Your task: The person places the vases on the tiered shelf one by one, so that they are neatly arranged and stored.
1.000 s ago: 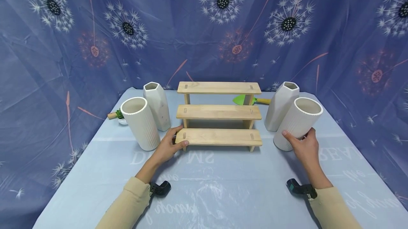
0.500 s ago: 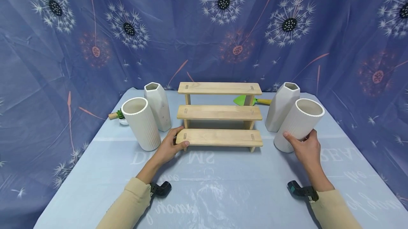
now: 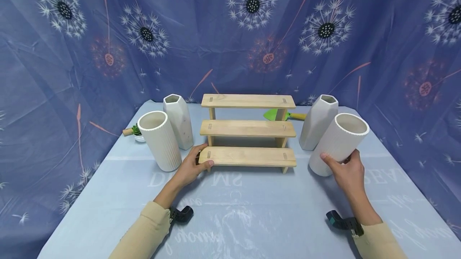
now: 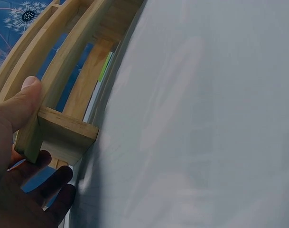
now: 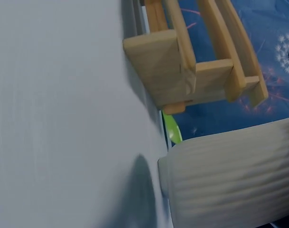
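A three-tier wooden step shelf (image 3: 248, 155) stands mid-table. My left hand (image 3: 191, 166) holds the left end of its lowest step; in the left wrist view the thumb (image 4: 25, 97) lies on the plank's front and the fingers reach round its end. At the right, my right hand (image 3: 349, 173) grips a white ribbed vase (image 3: 336, 141) low on its side, thumb at the near side and fingers partly hidden behind. This vase (image 5: 229, 175) fills the lower right of the right wrist view. Whether its base touches the table I cannot tell.
A white faceted vase (image 3: 318, 123) stands right behind the held one. Left of the shelf are another ribbed vase (image 3: 160, 143) and a faceted vase (image 3: 179, 123). A small potted plant (image 3: 138, 133) and a green trowel (image 3: 282, 115) lie farther back. A patterned blue curtain (image 3: 216, 31) encloses the table.
The right hand and the ribbed vase have shifted slightly toward me and to the right, away from the faceted vase. The left hand stays on the shelf's end.
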Tool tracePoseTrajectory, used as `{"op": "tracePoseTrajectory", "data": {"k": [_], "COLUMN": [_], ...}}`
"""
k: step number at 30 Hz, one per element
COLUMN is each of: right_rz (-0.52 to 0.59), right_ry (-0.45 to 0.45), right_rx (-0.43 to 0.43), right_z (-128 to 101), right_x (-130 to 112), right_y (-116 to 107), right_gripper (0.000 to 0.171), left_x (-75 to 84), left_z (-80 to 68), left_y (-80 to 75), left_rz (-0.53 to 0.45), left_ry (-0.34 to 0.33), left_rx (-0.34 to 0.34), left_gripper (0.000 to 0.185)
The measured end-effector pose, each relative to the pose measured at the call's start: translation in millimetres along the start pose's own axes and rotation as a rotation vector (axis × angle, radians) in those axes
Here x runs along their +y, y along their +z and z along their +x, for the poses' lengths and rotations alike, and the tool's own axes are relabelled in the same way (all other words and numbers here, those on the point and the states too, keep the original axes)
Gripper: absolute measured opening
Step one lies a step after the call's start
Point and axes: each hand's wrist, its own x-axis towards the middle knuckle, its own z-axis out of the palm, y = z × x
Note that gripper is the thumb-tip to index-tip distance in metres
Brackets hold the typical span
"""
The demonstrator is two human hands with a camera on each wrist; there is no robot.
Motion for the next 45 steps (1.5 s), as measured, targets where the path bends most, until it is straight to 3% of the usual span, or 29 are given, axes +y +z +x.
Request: {"op": "tracePoseTrajectory", "data": {"k": [31, 45], "right_rz": [0.050, 0.188], "right_ry": [-0.080, -0.148], "right_rx": [-0.075, -0.146], "right_z": [-31.3, -36.7], "right_x": [-51.9, -65.1], "right_y": [3.7, 19.1], "right_gripper": [0.082, 0.085], "left_x": [-1.8, -0.8], "left_z": [1.5, 1.5], "left_y": [-1.1, 1.9], "left_rz": [0.041, 0.028], "left_ry": [0.017, -0.020], "left_rx": [0.016, 0.016], "left_gripper": [0.072, 0.071]}}
